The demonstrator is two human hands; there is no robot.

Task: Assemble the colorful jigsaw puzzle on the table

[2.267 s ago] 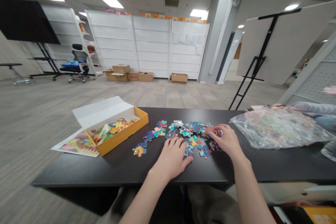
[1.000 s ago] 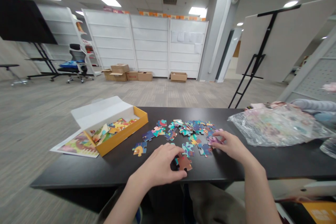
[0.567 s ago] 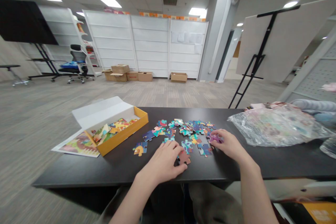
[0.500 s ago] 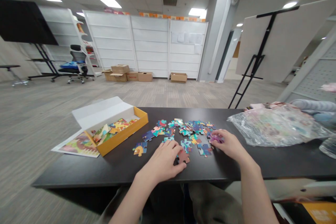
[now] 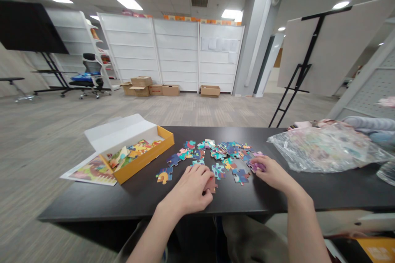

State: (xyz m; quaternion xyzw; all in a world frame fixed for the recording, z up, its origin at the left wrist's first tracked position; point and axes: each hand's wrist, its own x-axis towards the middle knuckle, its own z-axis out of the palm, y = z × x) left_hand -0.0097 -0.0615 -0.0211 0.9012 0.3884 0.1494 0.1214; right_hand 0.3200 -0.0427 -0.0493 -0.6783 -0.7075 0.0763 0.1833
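Several colourful jigsaw pieces (image 5: 220, 150) lie scattered on the black table (image 5: 129, 197). My left hand (image 5: 191, 189) rests at the near middle, fingers closed on a brown-red piece (image 5: 211, 183) that lies partly under them on the table. My right hand (image 5: 270, 171) is further right, fingertips pinching a purple piece (image 5: 258, 166) at the edge of the scatter. A blue piece (image 5: 240, 176) and a teal piece (image 5: 218, 170) lie between the hands. One blue-yellow piece (image 5: 164, 175) sits apart to the left.
An open yellow box (image 5: 140, 154) with its white lid folded back holds more pieces at the left, resting on a printed picture sheet (image 5: 89, 170). A crumpled clear plastic bag (image 5: 324, 148) lies at the right. An easel (image 5: 296, 78) stands behind the table.
My left hand has drawn the brown-red piece slightly left and closer, covering more of it. My right hand has kept the purple piece and shifted a little nearer.
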